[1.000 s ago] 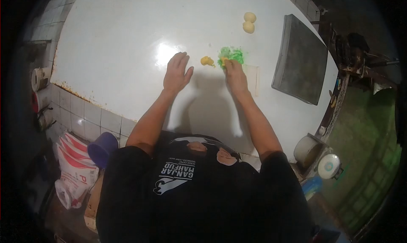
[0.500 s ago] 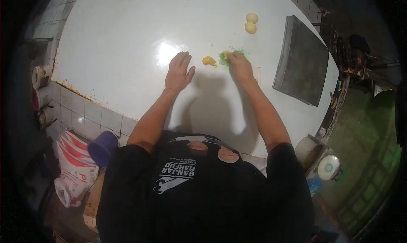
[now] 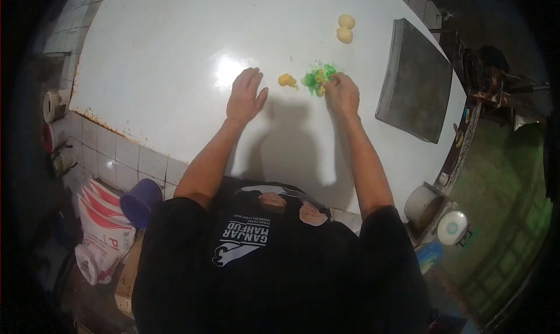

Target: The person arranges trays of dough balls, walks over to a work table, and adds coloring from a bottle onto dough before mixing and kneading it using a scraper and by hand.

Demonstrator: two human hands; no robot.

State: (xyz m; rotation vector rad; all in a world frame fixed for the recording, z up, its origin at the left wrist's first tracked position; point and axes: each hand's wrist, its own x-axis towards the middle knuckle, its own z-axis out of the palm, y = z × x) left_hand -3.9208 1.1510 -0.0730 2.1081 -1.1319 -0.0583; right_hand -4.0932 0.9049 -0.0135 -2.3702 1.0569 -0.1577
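In the head view, an irregular, soft-looking clump streaked bright green and yellow (image 3: 318, 79) is lying on the broad white tabletop (image 3: 163, 54), between the hands and beyond the person's body. It is spreading loosely, showing no clear long axis. The right hand (image 3: 344, 95) is nearer, reaching in from the clump's right side; the left hand (image 3: 245, 100) is resting well apart, to its left. The right fingers are curling inward at the clump's edge, seemingly touching it; whether they are pinching any of it, I cannot tell. The left hand is lying open, palm down, thumb spreading from the fingers, gripping nothing visible. A small, uneven orange-yellow lump (image 3: 286, 80) is sitting between the left hand and the clump, nearer the clump.
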